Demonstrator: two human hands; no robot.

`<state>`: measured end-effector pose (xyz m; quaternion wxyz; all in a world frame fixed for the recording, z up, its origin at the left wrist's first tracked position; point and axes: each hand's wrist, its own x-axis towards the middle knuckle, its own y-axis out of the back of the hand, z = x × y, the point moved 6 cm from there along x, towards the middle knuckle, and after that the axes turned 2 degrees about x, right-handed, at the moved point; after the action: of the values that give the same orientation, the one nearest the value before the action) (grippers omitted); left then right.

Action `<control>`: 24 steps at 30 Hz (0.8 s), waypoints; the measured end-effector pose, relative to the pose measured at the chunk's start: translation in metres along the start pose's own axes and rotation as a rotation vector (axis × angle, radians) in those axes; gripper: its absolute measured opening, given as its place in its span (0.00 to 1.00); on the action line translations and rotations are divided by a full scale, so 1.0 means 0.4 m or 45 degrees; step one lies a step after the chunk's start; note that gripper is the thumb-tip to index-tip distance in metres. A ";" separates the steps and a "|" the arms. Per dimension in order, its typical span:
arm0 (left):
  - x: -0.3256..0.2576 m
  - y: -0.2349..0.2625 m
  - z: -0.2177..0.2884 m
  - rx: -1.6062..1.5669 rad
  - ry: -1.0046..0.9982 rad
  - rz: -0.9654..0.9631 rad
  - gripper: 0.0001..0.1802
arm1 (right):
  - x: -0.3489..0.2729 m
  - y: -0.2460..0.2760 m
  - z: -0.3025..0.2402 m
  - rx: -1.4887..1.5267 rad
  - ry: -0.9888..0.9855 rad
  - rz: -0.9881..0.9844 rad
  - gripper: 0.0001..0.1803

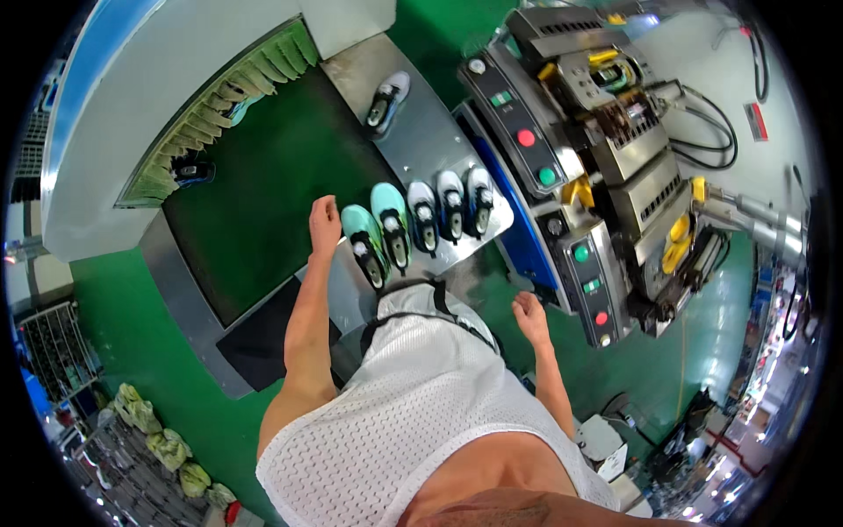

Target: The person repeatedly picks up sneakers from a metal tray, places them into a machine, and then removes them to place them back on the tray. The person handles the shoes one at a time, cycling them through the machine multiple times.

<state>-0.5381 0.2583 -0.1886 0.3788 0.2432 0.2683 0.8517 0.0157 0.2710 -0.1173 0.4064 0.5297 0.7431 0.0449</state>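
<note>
My left hand (325,221) hovers at the right side of the dark green conveyor belt (272,184), its fingers curled in and nothing visible in them. Just right of it stand two mint-green shoes (354,220) on a metal ledge. Several white-and-grey shoes (423,211) continue that row, toes pointing away from me. My right hand (529,314) hangs beside the press machine, below its lower control panel (590,277). Its fingers are loosely bent and a little apart, with nothing seen in them.
A lone white-and-grey shoe (386,104) lies farther up the ledge. Strip curtains (219,105) cover the opening of the grey machine, where a dark shoe (193,172) shows. On the right, the press machine (632,158) has buttons and metal clamps. Racks with yellowish bags (167,448) stand at lower left.
</note>
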 end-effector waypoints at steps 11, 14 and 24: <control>0.725 0.109 -0.337 0.520 -0.149 0.095 0.28 | -0.056 0.052 0.113 -0.181 -0.461 -0.036 0.22; 0.967 0.166 -0.361 0.746 -0.307 0.208 0.25 | -0.165 0.075 0.088 -0.080 -0.819 0.051 0.22; 1.039 0.059 -0.586 1.057 0.083 -0.487 0.32 | -0.462 0.033 -0.073 0.201 -0.966 0.412 0.23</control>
<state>-0.9420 0.5034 -0.2586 0.3910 0.2935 0.6388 0.5941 0.0266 0.1351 0.0115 0.5971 0.6482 0.4491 -0.1472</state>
